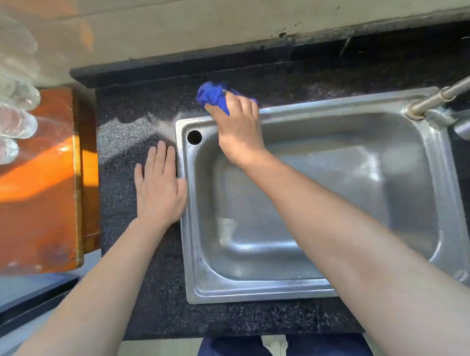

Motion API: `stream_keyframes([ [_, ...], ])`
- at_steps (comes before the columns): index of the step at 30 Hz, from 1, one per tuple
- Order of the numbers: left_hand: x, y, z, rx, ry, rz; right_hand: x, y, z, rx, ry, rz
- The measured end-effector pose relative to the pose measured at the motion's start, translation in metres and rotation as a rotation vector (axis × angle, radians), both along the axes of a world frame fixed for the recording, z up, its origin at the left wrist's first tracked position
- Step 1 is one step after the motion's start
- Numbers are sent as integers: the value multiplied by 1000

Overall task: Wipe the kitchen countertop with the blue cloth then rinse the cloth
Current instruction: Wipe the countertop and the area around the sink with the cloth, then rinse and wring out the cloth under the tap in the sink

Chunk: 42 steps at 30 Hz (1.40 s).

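Note:
A crumpled blue cloth (213, 96) lies on the dark speckled countertop (151, 262) just behind the sink's back rim. My right hand (238, 129) reaches across the steel sink (189, 233) and grips the cloth, pressing it on the counter. My left hand (159, 186) rests flat on the counter left of the sink, fingers together, holding nothing. A pale wet or dusty patch (124, 134) shows on the counter ahead of the left hand.
A metal tap (440, 99) stands at the sink's back right corner. An orange wooden surface (32, 181) borders the counter on the left, with clear plastic bottles (7, 117) above it. A pale wall (221, 22) runs behind the counter.

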<state>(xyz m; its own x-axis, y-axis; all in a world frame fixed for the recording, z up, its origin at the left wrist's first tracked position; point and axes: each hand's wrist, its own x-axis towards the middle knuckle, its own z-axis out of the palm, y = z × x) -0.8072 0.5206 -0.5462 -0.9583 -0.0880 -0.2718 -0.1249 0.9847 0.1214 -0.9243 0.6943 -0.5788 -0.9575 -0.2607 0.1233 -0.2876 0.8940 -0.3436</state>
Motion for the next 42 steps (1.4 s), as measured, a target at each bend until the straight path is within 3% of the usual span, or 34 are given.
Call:
stream_keyframes([
  [2,10,-7,0,-24,-51,-24,2,-12,8,65,-124,83],
  [7,15,12,2,-49,-76,51,16,57,33,75,-156,245],
  [13,6,48,8,-46,-39,94,78,166,37,-155,-433,-329],
  [17,0,90,11,32,7,-62,112,217,59,-485,-375,-561],
  [25,0,196,11,349,-35,-114,144,274,55,-803,-628,-816],
  [33,3,243,4,481,-129,-79,153,294,64,-1283,-652,-857],
  [34,4,245,4,479,-135,-70,158,300,56,-1175,-677,-850],
  [37,8,249,1,459,-168,-53,178,315,33,-308,-815,-567],
  [38,10,250,-1,457,-181,-55,180,316,30,-203,-835,-529],
  [42,15,250,-6,436,-220,-53,158,308,48,-362,-631,-578],
])
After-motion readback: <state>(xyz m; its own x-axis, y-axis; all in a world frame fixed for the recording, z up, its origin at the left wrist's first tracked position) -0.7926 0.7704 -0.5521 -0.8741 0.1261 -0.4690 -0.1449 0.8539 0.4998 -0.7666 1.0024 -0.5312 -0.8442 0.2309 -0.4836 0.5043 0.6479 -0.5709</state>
